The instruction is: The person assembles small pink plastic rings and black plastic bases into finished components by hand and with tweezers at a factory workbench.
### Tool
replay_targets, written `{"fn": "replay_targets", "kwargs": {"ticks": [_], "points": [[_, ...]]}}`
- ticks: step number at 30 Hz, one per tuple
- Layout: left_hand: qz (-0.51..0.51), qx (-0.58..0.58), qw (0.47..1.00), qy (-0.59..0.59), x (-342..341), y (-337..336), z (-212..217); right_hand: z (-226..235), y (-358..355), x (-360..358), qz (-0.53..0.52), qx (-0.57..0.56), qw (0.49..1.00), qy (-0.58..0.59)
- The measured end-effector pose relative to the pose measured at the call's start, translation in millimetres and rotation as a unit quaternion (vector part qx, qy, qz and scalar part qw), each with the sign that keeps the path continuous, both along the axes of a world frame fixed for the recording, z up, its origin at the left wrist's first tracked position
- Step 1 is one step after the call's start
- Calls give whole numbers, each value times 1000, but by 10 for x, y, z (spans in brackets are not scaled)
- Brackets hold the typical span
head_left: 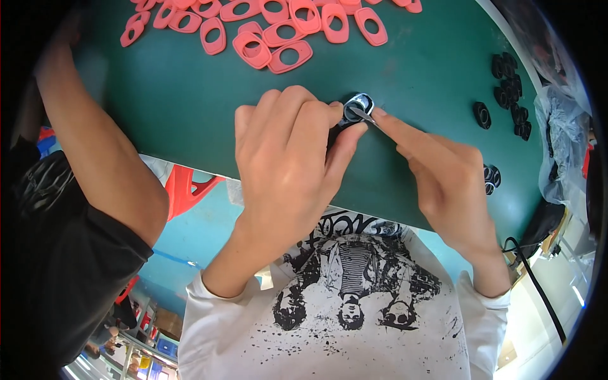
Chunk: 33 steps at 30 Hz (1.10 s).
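A small black oval part with a glossy pale rim [359, 101] sits between the hands, pinched by thumb and fingers of the left hand [285, 149]. The right hand [446, 171], fingers closed around a slim silver metal tool [372, 121], holds its tip at the part's opening. Beyond the hands, flat salmon-pink pieces with oval holes [271, 37] lie on the green worktop [158, 95].

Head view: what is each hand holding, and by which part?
Left hand: small dark part, pinched along its lower-left side. Right hand: thin metal tool, held behind its exposed tip.
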State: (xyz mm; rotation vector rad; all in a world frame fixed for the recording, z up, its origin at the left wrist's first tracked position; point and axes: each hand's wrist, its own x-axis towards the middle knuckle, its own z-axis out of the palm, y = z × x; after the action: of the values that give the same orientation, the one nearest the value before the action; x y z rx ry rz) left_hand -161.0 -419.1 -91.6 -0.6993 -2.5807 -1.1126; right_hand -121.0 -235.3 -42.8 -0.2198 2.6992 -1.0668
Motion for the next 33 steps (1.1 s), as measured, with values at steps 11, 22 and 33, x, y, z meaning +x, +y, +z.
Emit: {"fn": "replay_targets", "kwargs": {"ticks": [11, 22, 33], "points": [[-2, 5, 1000, 2, -6, 47, -9, 20, 0, 11, 5, 47, 999, 6], [-6, -4, 1000, -5, 24, 11, 4, 18, -57, 49, 36, 117, 992, 29], [3, -8, 1000, 3, 17, 24, -6, 5, -50, 67, -5, 37, 999, 5]]}}
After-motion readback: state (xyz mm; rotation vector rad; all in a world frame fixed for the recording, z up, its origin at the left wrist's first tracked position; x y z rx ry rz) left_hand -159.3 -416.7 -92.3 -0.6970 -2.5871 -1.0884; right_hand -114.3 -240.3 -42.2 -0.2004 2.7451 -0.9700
